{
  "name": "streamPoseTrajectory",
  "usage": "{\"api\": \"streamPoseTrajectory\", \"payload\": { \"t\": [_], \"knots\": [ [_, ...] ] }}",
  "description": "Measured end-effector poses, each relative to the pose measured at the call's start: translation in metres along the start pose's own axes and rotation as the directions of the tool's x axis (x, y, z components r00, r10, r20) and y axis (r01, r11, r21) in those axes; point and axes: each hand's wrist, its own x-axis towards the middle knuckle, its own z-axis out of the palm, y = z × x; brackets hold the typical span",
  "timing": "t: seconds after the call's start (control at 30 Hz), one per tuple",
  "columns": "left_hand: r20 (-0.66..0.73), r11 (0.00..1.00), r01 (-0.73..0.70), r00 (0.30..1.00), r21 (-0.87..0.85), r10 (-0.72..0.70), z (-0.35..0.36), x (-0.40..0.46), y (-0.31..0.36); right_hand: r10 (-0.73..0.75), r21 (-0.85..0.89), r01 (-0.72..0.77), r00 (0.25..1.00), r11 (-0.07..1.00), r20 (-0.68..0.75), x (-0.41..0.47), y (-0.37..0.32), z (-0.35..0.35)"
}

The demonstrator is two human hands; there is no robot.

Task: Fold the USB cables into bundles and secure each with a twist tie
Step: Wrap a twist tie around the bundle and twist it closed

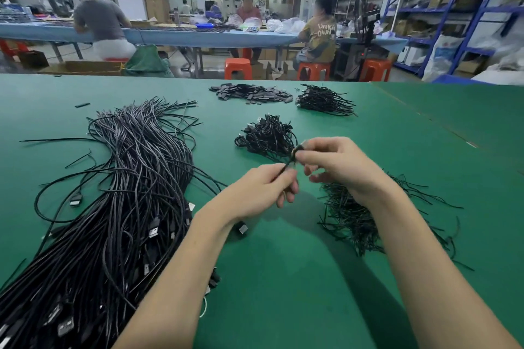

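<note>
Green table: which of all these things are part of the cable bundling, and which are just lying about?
Part of the job:
loose USB cables
finished bundles
twist ties
cable being tied, held by left hand and right hand

Lying about:
flat dark pieces
orange stools

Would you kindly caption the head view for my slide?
Both hands, left and right, pinch a folded cable above a green table, loose cables left, twist ties right.
</note>
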Motion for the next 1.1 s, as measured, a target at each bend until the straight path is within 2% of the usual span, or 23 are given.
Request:
{"api": "streamPoseTrajectory", "payload": {
  "t": [0.1, 0.17, 0.2, 0.27, 0.37, 0.4, 0.47, 0.57, 0.63, 0.73, 0.8, 0.9, 0.97, 1.03, 1.1],
  "knots": [
    [0.048, 0.979, -0.031, 0.998, -0.202, 0.042, 0.013, 0.004, 0.020, -0.038, 0.225, 0.052, 0.997, 0.973, -0.066, 0.001, 0.004, -0.008],
    [0.000, 0.910, -0.057, 0.998, -0.411, 0.063, 0.016, 0.006, 0.032, -0.030, 0.364, 0.033, 0.999, 0.931, -0.013, 0.002, 0.010, -0.007],
    [-0.039, 0.849, -0.074, 0.997, -0.523, 0.062, 0.014, 0.007, 0.036, -0.032, 0.374, 0.013, 0.999, 0.928, 0.044, 0.000, 0.013, -0.004],
    [-0.101, 0.669, -0.105, 0.994, -0.736, 0.045, 0.008, 0.006, 0.039, -0.053, 0.278, -0.004, 0.979, 0.961, 0.196, -0.003, 0.019, 0.008],
    [-0.063, 0.369, -0.075, 0.997, -0.926, 0.045, -0.003, 0.002, 0.039, -0.050, -0.006, 0.055, 0.943, 0.998, 0.328, -0.007, 0.025, 0.031],
    [-0.041, 0.312, -0.056, 0.998, -0.948, 0.055, -0.005, 0.000, 0.039, -0.068, -0.093, 0.106, 0.937, 0.990, 0.342, -0.008, 0.028, 0.039],
    [0.001, 0.240, -0.017, 0.997, -0.971, 0.076, -0.009, -0.002, 0.041, -0.123, -0.132, 0.177, 0.932, 0.975, 0.340, -0.010, 0.032, 0.048],
    [-0.007, 0.249, -0.017, 0.999, -0.968, 0.042, -0.014, -0.003, 0.042, -0.120, -0.160, 0.193, 0.917, 0.968, 0.380, -0.014, 0.029, 0.039],
    [-0.063, 0.236, -0.060, 0.998, -0.970, -0.004, -0.019, -0.003, 0.040, -0.065, -0.134, 0.137, 0.895, 0.981, 0.441, -0.016, 0.027, 0.025],
    [-0.127, 0.149, -0.116, 0.990, -0.982, -0.066, -0.030, -0.005, 0.032, -0.022, 0.125, -0.052, 0.848, 0.991, 0.529, -0.022, 0.024, 0.003],
    [-0.137, 0.104, -0.126, 0.985, -0.987, -0.105, -0.034, -0.006, 0.027, 0.010, 0.202, -0.176, 0.777, 0.963, 0.629, -0.026, 0.023, -0.012],
    [-0.160, 0.074, -0.153, 0.980, -0.986, -0.116, -0.031, -0.005, 0.030, 0.058, 0.142, -0.264, 0.626, 0.954, 0.778, -0.028, 0.031, -0.022],
    [-0.192, 0.073, -0.184, 0.975, -0.980, -0.113, -0.027, -0.003, 0.034, 0.123, 0.065, -0.289, 0.589, 0.955, 0.798, -0.029, 0.037, -0.017],
    [-0.194, 0.082, -0.187, 0.977, -0.979, -0.091, -0.024, -0.004, 0.037, 0.228, -0.057, -0.286, 0.613, 0.956, 0.757, -0.027, 0.037, -0.010],
    [-0.141, 0.131, -0.135, 0.989, -0.982, -0.040, -0.025, -0.007, 0.038, 0.263, -0.125, -0.237, 0.753, 0.963, 0.603, -0.023, 0.034, -0.006]
  ]
}}
